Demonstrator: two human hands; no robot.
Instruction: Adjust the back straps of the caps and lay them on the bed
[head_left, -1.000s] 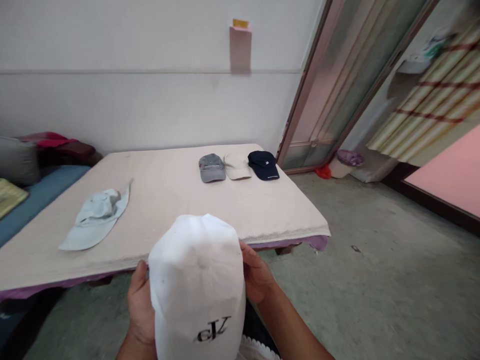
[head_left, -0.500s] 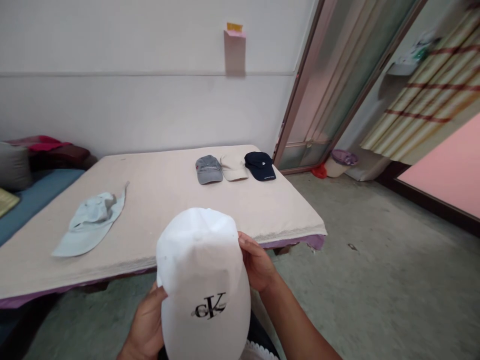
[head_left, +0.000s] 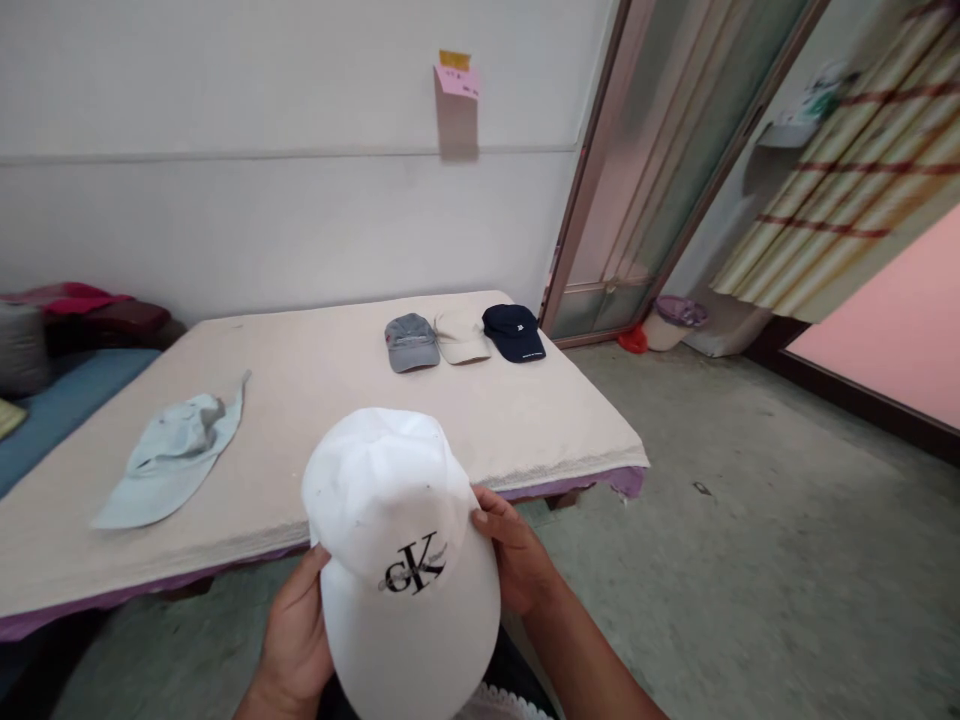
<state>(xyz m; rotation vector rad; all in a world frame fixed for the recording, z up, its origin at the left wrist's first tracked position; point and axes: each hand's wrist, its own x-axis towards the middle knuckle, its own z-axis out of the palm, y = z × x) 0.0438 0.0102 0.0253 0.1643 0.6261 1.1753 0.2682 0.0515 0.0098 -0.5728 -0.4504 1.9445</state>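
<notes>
A white baseball cap [head_left: 382, 480] with a black letter logo is held in front of me, its brim pointing down towards my body. My left hand [head_left: 295, 630] grips its left edge, where brim and crown meet, thumb on top. On the opposite edge my right hand [head_left: 514, 545] pinches the cap, with the fingers partly hidden beneath it. Beyond, a grey cap [head_left: 412, 343], a cream cap [head_left: 462, 338] and a navy cap [head_left: 514, 332] sit in a row on the bed. A pale blue cap [head_left: 172, 455] lies on its side at the left.
The bed [head_left: 300, 370] has a cream cover and stands against a white wall. A grey cushion [head_left: 22, 348] and blue mat [head_left: 82, 400] are at its left. On the right are a sliding door [head_left: 600, 180], a waste bin [head_left: 670, 323] and concrete floor [head_left: 750, 560].
The white cap has tilted so that more of its brim and logo show, both hands still on it. My view has shifted slightly.
</notes>
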